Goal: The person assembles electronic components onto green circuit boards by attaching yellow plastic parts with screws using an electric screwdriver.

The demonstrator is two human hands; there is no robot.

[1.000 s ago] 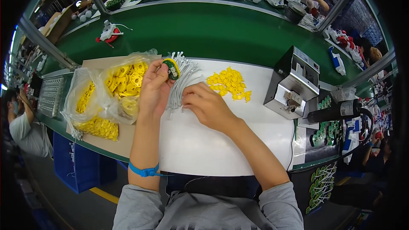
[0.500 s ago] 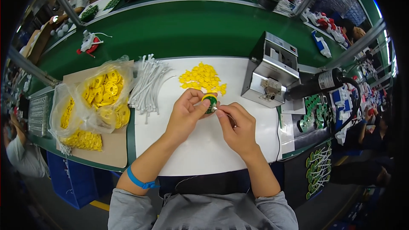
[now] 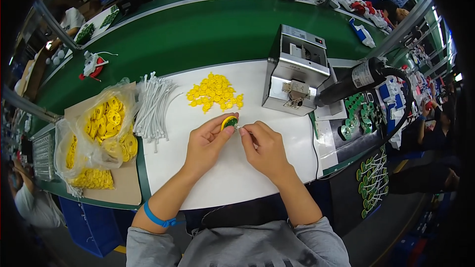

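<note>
Between the thumb and fingers of my left hand [image 3: 204,144] is a round green circuit board [image 3: 229,121] with a yellow plastic rim, held tilted above the white sheet. My right hand [image 3: 264,149] is closed in a pinch at the board's right edge. A small whitish piece [image 3: 237,127] shows by its fingertips; whether it is a wire end I cannot tell. Beyond my hands lies a loose pile of small yellow plastic parts [image 3: 213,91]. A bundle of white cables [image 3: 152,106] lies to the left.
Left of the cables, clear bags [image 3: 106,118] of yellow plastic discs rest on cardboard [image 3: 129,180]. A metal bench machine [image 3: 297,76] stands at the right, beside a black cylindrical tool [image 3: 349,81]. Green circuit boards [image 3: 357,116] lie farther right. People work around the bench.
The view has shifted, so the bench things sit farther left. The circuit board is tilted more edge-on, and my right fingertips are still at its edge.
</note>
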